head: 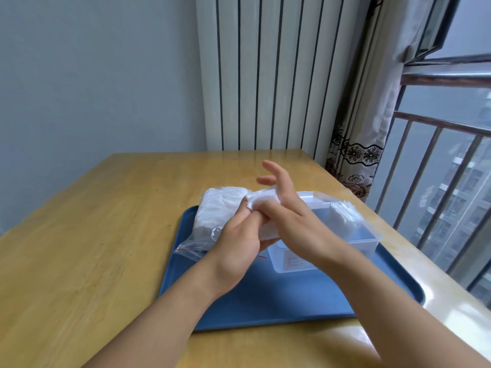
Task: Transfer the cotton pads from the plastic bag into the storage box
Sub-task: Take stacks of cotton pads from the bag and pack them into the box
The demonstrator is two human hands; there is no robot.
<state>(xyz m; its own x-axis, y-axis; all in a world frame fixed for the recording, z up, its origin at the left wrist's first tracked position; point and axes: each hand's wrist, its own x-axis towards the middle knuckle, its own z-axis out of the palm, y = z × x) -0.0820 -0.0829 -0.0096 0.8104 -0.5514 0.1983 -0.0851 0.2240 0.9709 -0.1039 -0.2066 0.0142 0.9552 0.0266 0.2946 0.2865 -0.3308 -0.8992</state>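
Observation:
A clear plastic bag (212, 216) full of white cotton pads lies on the left part of a blue tray (265, 296), its red-lined zip mouth toward me. A clear storage box (366, 239) stands on the tray to the right and holds a stack of pads (342, 216) at its far end. Between bag and box, both hands hold a white stack of cotton pads (263, 199). My left hand (236, 240) grips it from the left and below. My right hand (289, 208) lies over its top and right side, thumb on it, fingertips spread upward.
The tray sits on a wooden table (93, 235) whose right edge runs along a window with metal railing (438, 181). A striped white radiator panel (265, 75) and a patterned curtain (356, 155) stand behind the table.

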